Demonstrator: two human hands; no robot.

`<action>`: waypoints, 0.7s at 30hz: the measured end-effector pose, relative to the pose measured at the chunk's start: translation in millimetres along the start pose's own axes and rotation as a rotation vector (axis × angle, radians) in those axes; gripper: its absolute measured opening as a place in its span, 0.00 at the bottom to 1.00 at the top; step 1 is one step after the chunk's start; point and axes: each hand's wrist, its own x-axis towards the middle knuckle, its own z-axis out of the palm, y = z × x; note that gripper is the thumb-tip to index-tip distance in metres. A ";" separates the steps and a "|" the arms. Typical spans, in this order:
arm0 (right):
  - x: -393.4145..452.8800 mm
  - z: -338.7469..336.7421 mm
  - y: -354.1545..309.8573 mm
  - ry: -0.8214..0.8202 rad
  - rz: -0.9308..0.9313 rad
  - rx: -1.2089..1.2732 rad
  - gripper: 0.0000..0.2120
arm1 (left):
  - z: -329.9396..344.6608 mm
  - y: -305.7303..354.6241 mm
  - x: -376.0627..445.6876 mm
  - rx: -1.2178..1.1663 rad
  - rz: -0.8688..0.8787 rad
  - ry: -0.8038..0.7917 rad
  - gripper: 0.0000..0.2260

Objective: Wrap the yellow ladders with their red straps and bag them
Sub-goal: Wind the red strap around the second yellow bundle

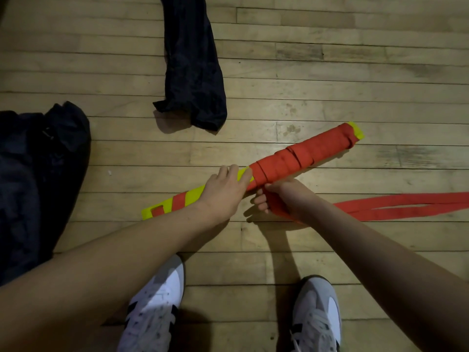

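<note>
1. A bundle of yellow ladders [193,198] lies on the wooden floor [330,72], its long axis running from lower left to upper right.
2. Red strap [291,158] windings cover its upper-right half; loose strap trails to the floor's right edge.
3. The left hand [223,191] rests on the bundle's middle, fingers curled over it; the right hand [276,199] grips the strap.
4. A dark bag [193,72] lies beyond, another dark bag [38,179] at left, white shoes [157,306] below.

Yellow ladder bundles [253,171]: one, partly wrapped
Red straps [401,205]: one, its loose run doubled on the floor
Dark bags: two, [194,72] and [38,179]
Hands: two, [223,193] and [281,199]
Shoes: two, [154,308] and [317,318]
</note>
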 end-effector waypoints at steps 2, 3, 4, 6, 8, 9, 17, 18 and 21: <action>-0.1 0.7 -4.3 -0.023 -0.001 -0.020 0.11 | -6.6 -2.0 10.8 0.004 -0.083 0.008 0.35; 0.2 0.6 -7.3 -0.029 0.007 -0.030 0.10 | -9.9 -5.4 17.4 -0.001 -0.114 0.009 0.36; -0.1 0.2 -10.2 -0.036 0.016 -0.039 0.10 | -12.7 -9.8 24.1 -0.004 -0.131 0.014 0.37; -0.5 -0.2 -16.6 -0.055 0.020 -0.042 0.10 | -18.7 -20.1 36.2 0.032 -0.135 0.023 0.37; -0.2 1.3 -22.0 -0.073 0.008 -0.012 0.11 | -25.0 -27.0 42.9 0.125 -0.101 0.040 0.32; 0.6 2.9 -24.4 -0.079 0.001 0.013 0.11 | -25.5 -29.8 45.1 0.193 -0.070 0.069 0.29; 9.2 13.2 -21.5 -0.070 0.012 0.143 0.11 | -9.1 -32.9 24.9 0.364 0.185 0.161 0.25; 9.2 12.1 -19.9 -0.063 0.031 0.133 0.11 | -6.1 -29.8 18.4 0.336 0.183 0.108 0.26; 3.3 8.4 -15.2 -0.067 0.080 0.072 0.10 | -1.1 -22.4 5.3 0.199 0.056 -0.065 0.27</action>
